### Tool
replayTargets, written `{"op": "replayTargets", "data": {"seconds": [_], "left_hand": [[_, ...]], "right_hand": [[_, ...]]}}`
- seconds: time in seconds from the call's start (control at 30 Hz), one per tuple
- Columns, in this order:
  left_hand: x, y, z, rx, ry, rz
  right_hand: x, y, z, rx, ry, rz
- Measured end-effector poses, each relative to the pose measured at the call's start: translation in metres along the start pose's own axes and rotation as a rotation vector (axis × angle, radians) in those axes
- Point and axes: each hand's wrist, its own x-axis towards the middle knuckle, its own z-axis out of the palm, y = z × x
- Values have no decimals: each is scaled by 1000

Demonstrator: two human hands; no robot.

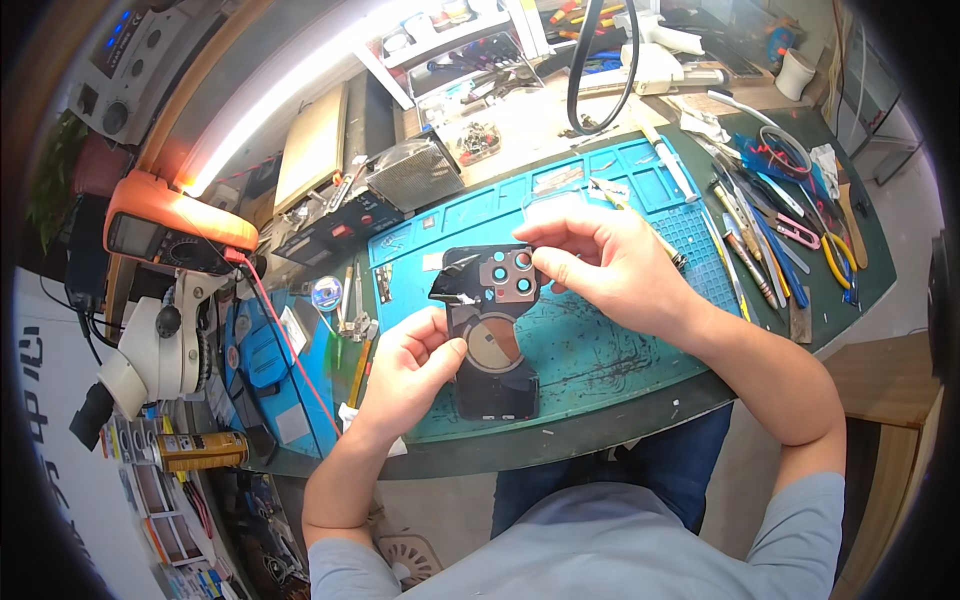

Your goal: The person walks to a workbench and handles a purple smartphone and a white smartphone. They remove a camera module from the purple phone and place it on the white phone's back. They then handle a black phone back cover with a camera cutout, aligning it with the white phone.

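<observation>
My left hand [405, 375] holds the left edge of a black phone back panel [500, 390], thumb and fingers closed on it. The panel has a pale round ring in its middle and a camera block [508, 275] with cyan-rimmed openings near its top. A crumpled glossy black piece [455, 280] juts from the upper left. My right hand [625, 275] grips the upper right corner beside the camera block, its thumb against that edge. Both hands are over a teal silicone work mat [640, 340].
An orange multimeter [175, 225] and a white microscope [165, 350] stand at left. A metal-cased device [410, 175] and clear parts boxes [480, 140] are behind the mat. Several pliers, tweezers and drivers [770, 240] lie at right. A black cable loop [625, 90] hangs at the back.
</observation>
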Motion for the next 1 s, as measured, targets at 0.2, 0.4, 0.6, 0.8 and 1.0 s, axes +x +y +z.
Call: {"op": "replayTargets", "data": {"seconds": [0.2,0.4,0.6,0.8,1.0], "left_hand": [[0,3,5,-37,-6,32],[1,4,4,6,-22,26],[2,1,1,59,-27,18],[2,6,3,4,-65,25],[1,6,3,5,-55,27]], "right_hand": [[1,8,3,23,38,-84],[0,5,2,6,32,-82],[2,8,2,8,40,-78],[2,7,2,11,65,-89],[1,1,-2,-10,4,-17]]}}
